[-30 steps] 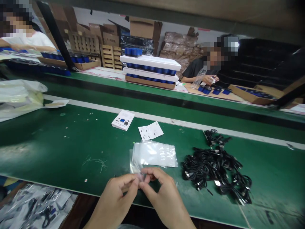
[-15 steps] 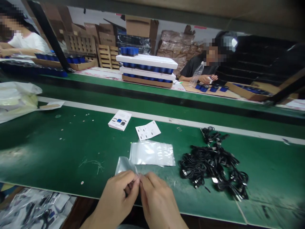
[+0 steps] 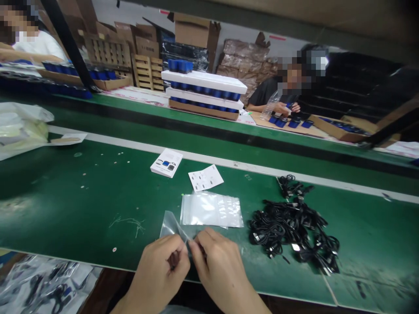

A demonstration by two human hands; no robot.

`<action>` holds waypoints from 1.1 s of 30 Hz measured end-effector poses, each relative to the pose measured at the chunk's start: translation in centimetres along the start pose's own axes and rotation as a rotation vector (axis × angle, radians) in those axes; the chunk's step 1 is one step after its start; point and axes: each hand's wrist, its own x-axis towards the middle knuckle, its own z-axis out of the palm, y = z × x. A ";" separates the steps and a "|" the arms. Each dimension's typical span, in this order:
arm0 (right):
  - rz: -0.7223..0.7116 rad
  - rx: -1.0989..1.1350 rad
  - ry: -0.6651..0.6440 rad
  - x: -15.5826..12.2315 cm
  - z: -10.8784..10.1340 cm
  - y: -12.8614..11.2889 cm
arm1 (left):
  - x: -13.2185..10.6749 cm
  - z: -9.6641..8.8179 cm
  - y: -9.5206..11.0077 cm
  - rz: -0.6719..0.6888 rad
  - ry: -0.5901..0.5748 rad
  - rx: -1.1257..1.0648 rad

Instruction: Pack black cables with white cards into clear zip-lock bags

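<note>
Carefully, the left hand (image 3: 160, 272) and right hand (image 3: 219, 270), fingers curled nearly shut, pinch the edge of a clear plastic bag (image 3: 170, 225) above a green workbench mat (image 3: 65, 205), a close grip suiting thin film, with black cables (image 3: 291, 235) at two o'clock.

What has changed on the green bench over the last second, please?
The clear plastic bag pinched between the left hand and right hand has swung left of the flat bags and now sticks up-left from the fingers. Neither hand has let go. The black cables, white box and printed card stayed put.
</note>
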 end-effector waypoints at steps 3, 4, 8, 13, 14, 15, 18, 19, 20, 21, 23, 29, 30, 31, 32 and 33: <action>0.096 -0.064 -0.046 0.5 -0.8 0.0 | -0.1 -0.4 -0.3 -0.027 0.011 0.009; 0.119 -0.050 -0.088 0.8 -1.4 0.1 | -0.2 -0.5 -0.4 -0.053 0.003 -0.005; 0.063 0.233 -0.224 3.6 -4.0 1.3 | -0.2 -0.6 -1.1 -0.191 -0.054 -0.136; 0.177 0.153 -0.165 10.3 -3.8 4.0 | 0.0 0.2 -1.6 -0.246 -0.116 -0.227; 0.201 0.140 -0.196 11.6 -3.3 4.5 | 0.0 0.3 -1.6 -0.242 -0.109 -0.227; 0.224 0.129 -0.230 12.7 -2.9 4.9 | 0.0 0.4 -1.6 -0.238 -0.100 -0.227; 0.296 0.089 -0.326 14.9 -2.2 5.2 | 0.0 0.5 -1.6 -0.219 -0.078 -0.229; 0.318 0.072 -0.356 15.4 -2.2 5.1 | 0.0 0.4 -1.6 -0.212 -0.073 -0.229; 0.338 0.057 -0.385 15.7 -2.2 4.9 | 0.0 0.4 -1.5 -0.208 -0.069 -0.230; 0.356 0.044 -0.413 16.0 -2.4 4.8 | -0.1 0.5 -1.5 -0.206 -0.066 -0.233; 0.375 0.038 -0.458 16.4 -2.7 4.7 | -0.1 0.5 -1.6 -0.209 -0.060 -0.242; 0.348 0.171 -0.541 16.6 -3.1 6.1 | -0.3 0.6 -1.6 -0.239 -0.059 -0.293; 0.346 0.206 -0.549 16.5 -3.0 6.5 | -0.4 0.6 -1.6 -0.247 -0.057 -0.305; 0.346 0.239 -0.550 16.5 -2.9 6.8 | -0.4 0.6 -1.6 -0.258 -0.056 -0.319; 0.348 0.268 -0.538 16.5 -2.8 7.1 | -0.4 0.6 -1.6 -0.272 -0.053 -0.334; 0.350 0.290 -0.509 16.4 -2.9 7.3 | -0.4 0.6 -1.7 -0.292 -0.049 -0.352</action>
